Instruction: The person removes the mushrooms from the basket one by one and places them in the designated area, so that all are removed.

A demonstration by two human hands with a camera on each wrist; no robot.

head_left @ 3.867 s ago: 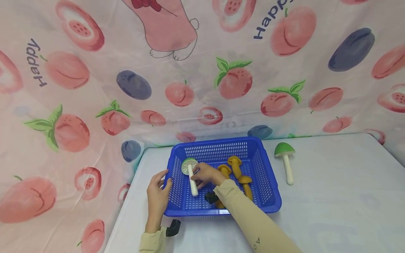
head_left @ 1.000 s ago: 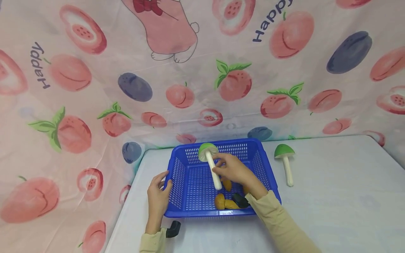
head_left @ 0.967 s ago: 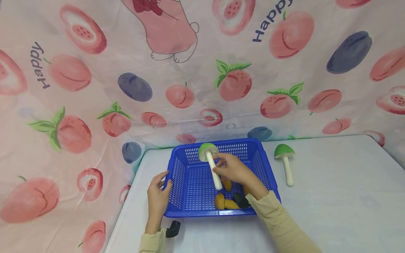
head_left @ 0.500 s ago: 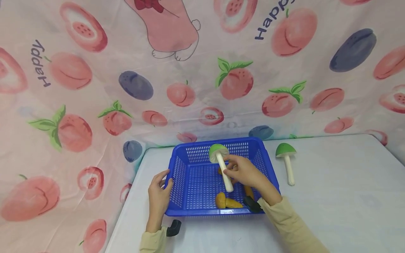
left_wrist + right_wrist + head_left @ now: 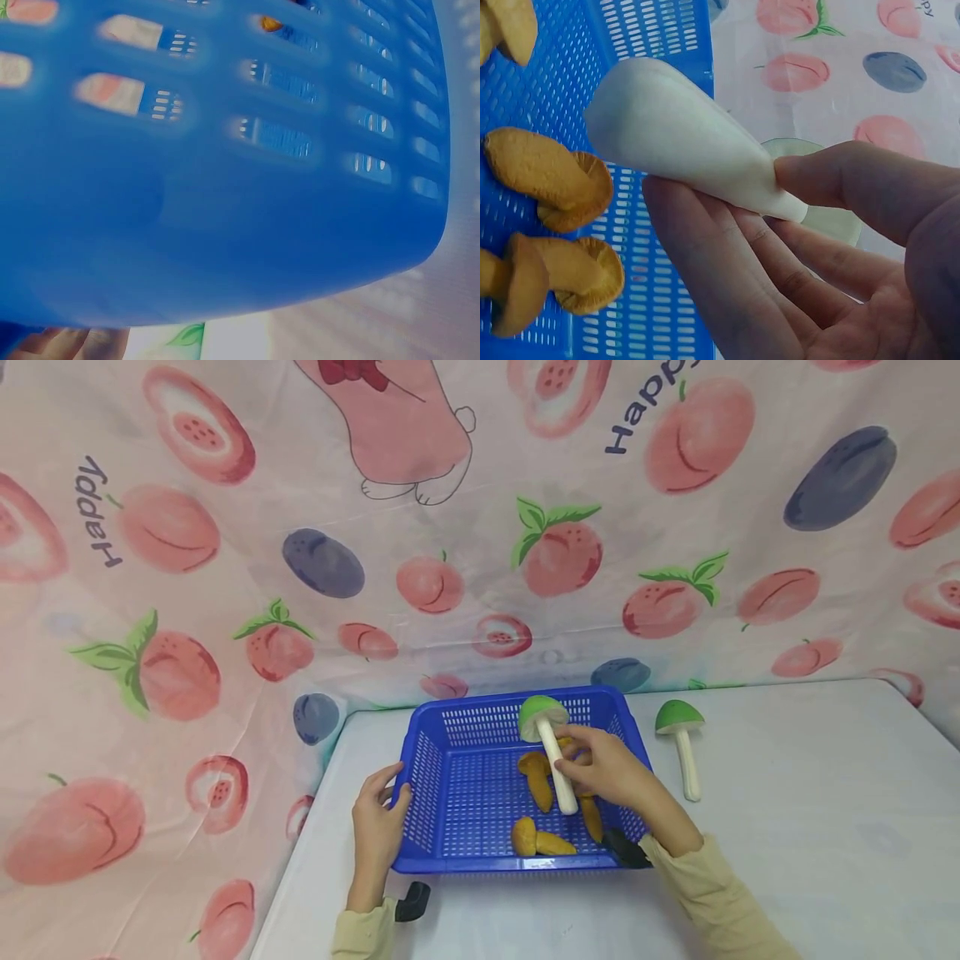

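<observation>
Fruit-printed cloth (image 5: 465, 539) backs a white table (image 5: 787, 827) where a person's left hand (image 5: 377, 822) grips the rim of a blue basket (image 5: 472, 777); above it, the right hand (image 5: 606, 767) pinches a green-capped mushroom (image 5: 551, 747) by its stem, partly blocking yellow-brown mushrooms (image 5: 537, 781). A black wrist device (image 5: 625, 849) covers the near-right corner; a matching mushroom (image 5: 685, 752) lies just outside.

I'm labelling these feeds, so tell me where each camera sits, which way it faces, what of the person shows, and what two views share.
Head: on the head, facing forward and down at the blue basket and fruit-print cloth; left hand, right hand and sleeves show.
Left wrist: on that wrist, close up to the basket's slotted wall; partial fingers show bottom left.
Right wrist: on that wrist, facing the held green-capped mushroom; thumb and fingers show.
Shared by head and right wrist: held mushroom, brown mushrooms, basket.
</observation>
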